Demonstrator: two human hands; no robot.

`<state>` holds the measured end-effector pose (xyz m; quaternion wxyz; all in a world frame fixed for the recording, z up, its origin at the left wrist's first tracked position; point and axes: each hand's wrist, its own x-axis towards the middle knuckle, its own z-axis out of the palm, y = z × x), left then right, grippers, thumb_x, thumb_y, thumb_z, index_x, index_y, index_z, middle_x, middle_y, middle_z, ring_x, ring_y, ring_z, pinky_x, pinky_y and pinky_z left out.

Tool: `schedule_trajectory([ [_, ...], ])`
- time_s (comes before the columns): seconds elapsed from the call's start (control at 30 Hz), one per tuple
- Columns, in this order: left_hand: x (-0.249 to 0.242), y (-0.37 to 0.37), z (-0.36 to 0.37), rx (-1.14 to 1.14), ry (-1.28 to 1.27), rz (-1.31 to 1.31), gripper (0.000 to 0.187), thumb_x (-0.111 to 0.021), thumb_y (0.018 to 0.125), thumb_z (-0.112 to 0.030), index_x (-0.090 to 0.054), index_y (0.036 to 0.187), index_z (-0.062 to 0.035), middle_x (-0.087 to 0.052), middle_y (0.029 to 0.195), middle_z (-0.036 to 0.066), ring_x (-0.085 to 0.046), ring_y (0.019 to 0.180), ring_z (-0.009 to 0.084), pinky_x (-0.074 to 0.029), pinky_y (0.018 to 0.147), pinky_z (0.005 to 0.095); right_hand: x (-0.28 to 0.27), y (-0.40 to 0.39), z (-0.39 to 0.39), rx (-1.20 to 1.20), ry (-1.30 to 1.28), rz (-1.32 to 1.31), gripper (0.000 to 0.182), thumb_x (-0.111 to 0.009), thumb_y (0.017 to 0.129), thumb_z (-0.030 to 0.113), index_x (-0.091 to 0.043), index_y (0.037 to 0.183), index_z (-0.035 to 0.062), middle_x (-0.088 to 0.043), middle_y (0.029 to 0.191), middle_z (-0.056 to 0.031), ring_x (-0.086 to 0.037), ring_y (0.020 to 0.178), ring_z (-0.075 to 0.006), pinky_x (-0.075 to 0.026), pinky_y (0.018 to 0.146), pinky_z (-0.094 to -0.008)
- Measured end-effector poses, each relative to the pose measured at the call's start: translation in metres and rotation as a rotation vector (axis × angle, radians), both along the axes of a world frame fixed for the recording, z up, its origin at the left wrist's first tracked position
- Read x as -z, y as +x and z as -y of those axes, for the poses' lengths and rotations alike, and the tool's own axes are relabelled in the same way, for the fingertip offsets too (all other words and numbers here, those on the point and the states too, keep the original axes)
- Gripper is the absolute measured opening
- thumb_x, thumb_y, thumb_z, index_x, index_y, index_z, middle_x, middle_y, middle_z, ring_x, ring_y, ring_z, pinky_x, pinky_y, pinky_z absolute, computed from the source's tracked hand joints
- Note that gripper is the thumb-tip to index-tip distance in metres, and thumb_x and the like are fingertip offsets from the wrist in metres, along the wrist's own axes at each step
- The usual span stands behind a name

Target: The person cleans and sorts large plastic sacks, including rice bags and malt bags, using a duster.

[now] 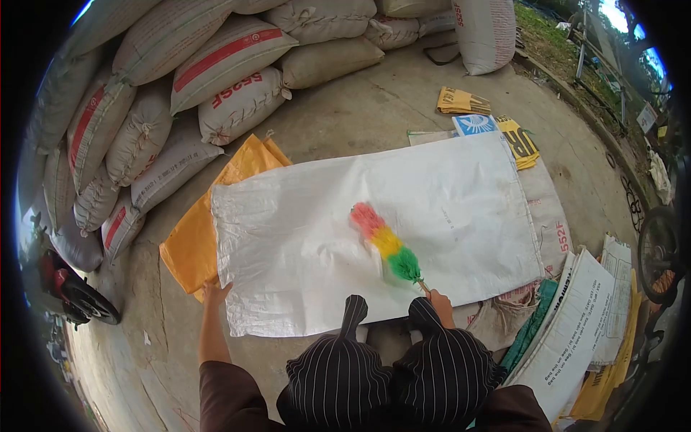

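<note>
Clock face: centred on the white sack (pixel 302 223), 12 pointing away from the person.
White sack: spread flat above the concrete floor (pixel 353 108), its gathered-looking end towards 9 o'clock.
Duster (pixel 386 241): over the sack's middle, its pink, yellow and green head pointing to 11 o'clock, handle to 5.
Right hand (pixel 440 308): at 5 o'clock, grip clasped round the duster's handle.
Left hand (pixel 214 294): between 8 and 9 o'clock, at the sack's edge; whether the grip is clenched cannot be told.
Orange sack (pixel 188 241): at 9 o'clock, partly beneath the white one, beside the left hand.
Filled sacks (pixel 227 61): piled from 9 to 12 o'clock.
Printed bags (pixel 568 345): overlapping at 4 o'clock.
Folded yellow bag (pixel 461 101): at 1 o'clock.
</note>
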<state>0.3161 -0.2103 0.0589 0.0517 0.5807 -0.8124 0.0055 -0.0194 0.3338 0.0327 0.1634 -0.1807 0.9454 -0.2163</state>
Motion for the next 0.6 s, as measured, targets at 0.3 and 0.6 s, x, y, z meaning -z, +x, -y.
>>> schedule_trajectory([
  [0.3, 0.021, -0.006, -0.023, -0.189, 0.179, 0.221, 0.073, -0.070, 0.064, -0.044, -0.049, 0.118, 0.0015, -0.055, 0.113, 0.020, -0.053, 0.105, 0.0313, -0.042, 0.087, 0.0350, 0.039, 0.009, -0.013, 0.083, 0.003, -0.057, 0.027, -0.042, 0.088, 0.030, -0.049, 0.078, 0.0063, -0.057, 0.063, -0.0194, -0.056, 0.061, -0.0405, -0.042, 0.057, -0.0511],
  [0.6, -0.054, -0.035, 0.001, 0.080, 0.607, -0.381, 0.046, -0.063, 0.073, -0.019, -0.051, 0.113, 0.0023, -0.060, 0.099, 0.010, -0.057, 0.085, 0.0188, -0.045, 0.073, 0.0310, 0.039, 0.003, -0.015, 0.124, -0.014, 0.008, 0.026, -0.043, 0.088, 0.029, -0.050, 0.078, 0.0060, -0.057, 0.063, -0.0206, -0.057, 0.063, -0.0408, -0.043, 0.057, -0.0506],
])
